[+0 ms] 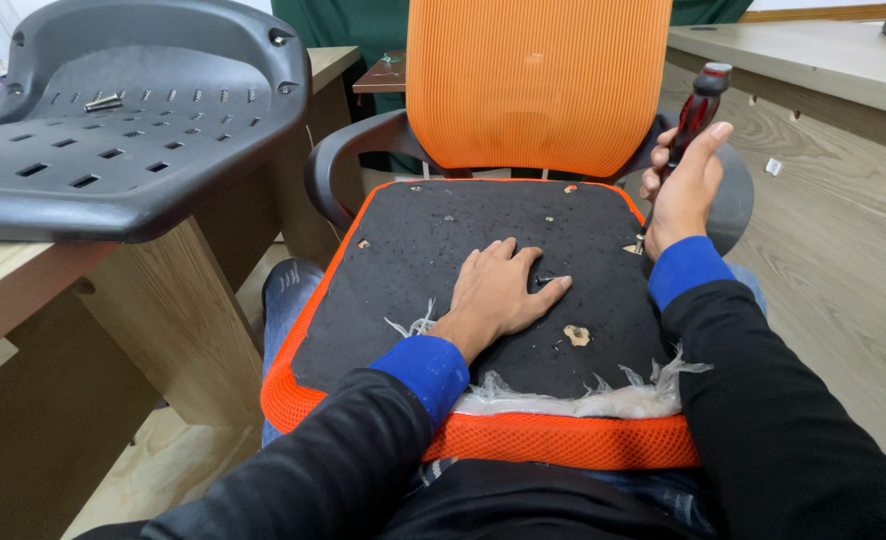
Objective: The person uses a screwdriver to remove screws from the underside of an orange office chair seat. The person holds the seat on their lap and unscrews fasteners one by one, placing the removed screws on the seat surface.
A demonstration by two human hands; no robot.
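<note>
An orange mesh chair seat (483, 435) lies upside down on my lap, its black fabric underside (433, 240) facing up, with white stuffing fraying at the near edge. My left hand (498, 290) rests flat on the black underside near its middle, fingers apart, over a small dark fitting. My right hand (681, 185) is at the seat's right edge, gripping a screwdriver (695, 110) with a black and red handle, held upright. The orange mesh backrest (538, 80) stands behind the seat.
A black plastic seat shell (113, 120) lies on a wooden desk (23, 270) at left, with a metal bolt (103, 102) on it. Black armrests (348, 150) flank the backrest. Wooden floor and another desk (823, 60) are to the right.
</note>
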